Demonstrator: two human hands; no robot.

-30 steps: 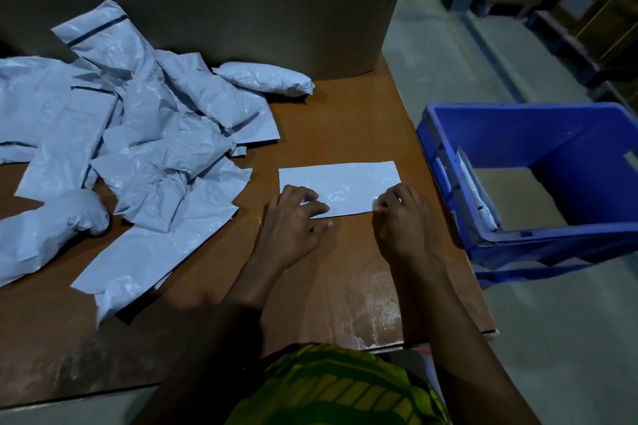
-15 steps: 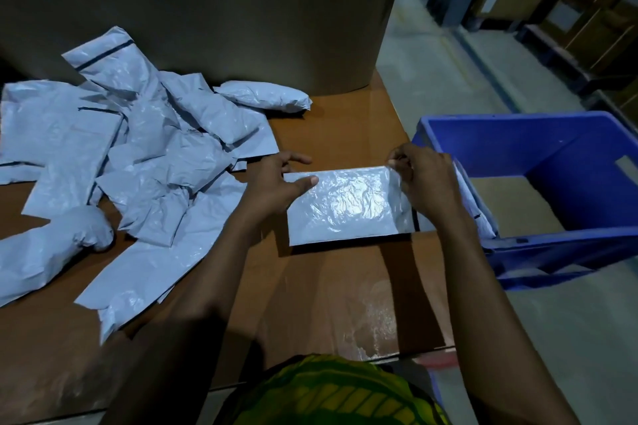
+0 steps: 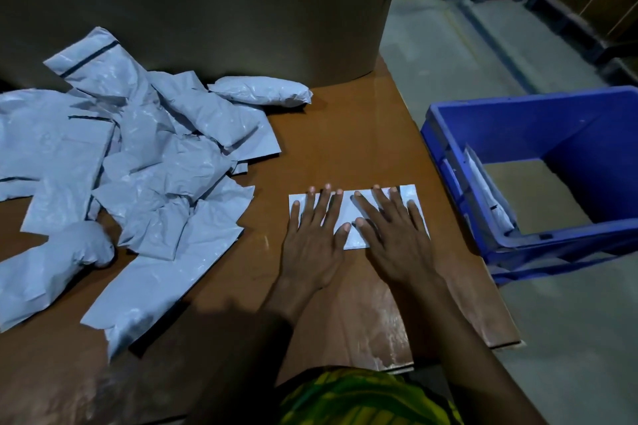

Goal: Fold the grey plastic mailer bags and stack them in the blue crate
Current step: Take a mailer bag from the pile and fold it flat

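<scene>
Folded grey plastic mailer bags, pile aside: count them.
2: bag on the brown table under left hand and right hand; bag leaning inside the blue plastic crate. Others may be hidden.

We press both hands flat on the folded mailer [image 3: 349, 210], palms down, fingers straight and spread. Our left hand [image 3: 312, 245] covers its left half and our right hand [image 3: 397, 241] its right half, thumb tips nearly meeting over its middle. Both forearms reach in from its near side.
</scene>
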